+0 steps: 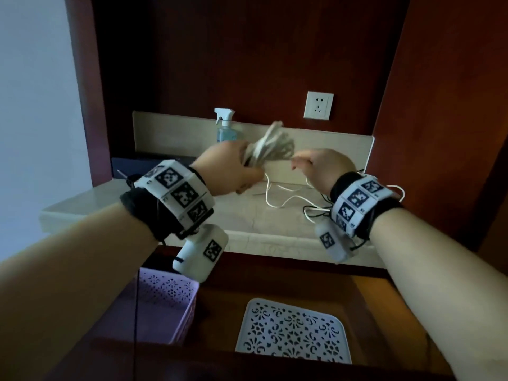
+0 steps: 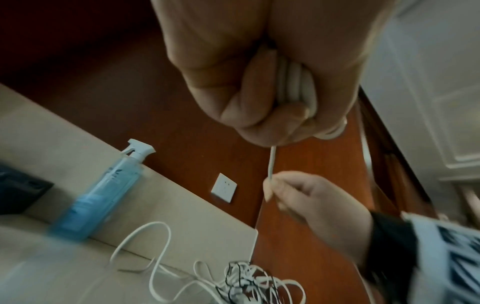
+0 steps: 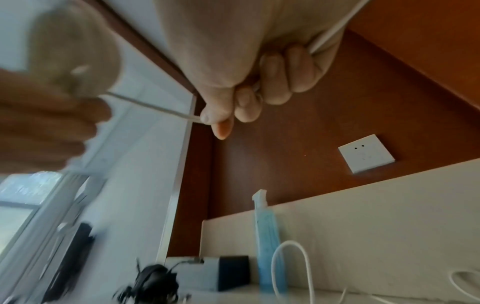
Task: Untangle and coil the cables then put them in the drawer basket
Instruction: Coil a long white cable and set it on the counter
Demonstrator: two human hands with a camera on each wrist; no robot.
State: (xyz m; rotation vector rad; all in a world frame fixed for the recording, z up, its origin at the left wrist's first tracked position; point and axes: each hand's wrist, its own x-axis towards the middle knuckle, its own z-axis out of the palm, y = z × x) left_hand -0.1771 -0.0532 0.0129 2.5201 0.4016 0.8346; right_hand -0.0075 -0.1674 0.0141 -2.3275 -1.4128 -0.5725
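standing nearest the camera, an open drawer (image 1: 275, 273) holds two perforated baskets: a purple basket (image 1: 165, 295) at the left and a white basket (image 1: 291, 331) at the centre, neither showing any cable inside. above the drawer both hands are raised over the tabletop (image 1: 242, 215). the left hand (image 1: 225, 166) grips a coiled bundle of white cable (image 1: 270, 147), its fingers (image 2: 244, 90) curled tight round the loops, as the left wrist view confirms. the right hand (image 1: 321, 166) pinches a single strand of the same white cable between thumb and forefinger, the remaining fingers (image 3: 285, 74) folded round the strand where it passes through the palm. a short taut length runs between the two hands. from the right hand the loose tail (image 1: 277, 199) drops to the tabletop and lies there in open curves. beside it, near the right wrist, a tangle of black and white cables (image 2: 249, 279) rests on the tabletop, not yet sorted. farther back, a blue spray bottle (image 1: 226, 127) stands upright against the pale backsplash (image 1: 343, 144). a dark box (image 3: 226, 271) sits at the left rear of the tabletop, with a black coiled item (image 3: 153, 281) near it, blurred. a white wall socket (image 1: 318, 105) is set in the dark red panel above the backsplash.
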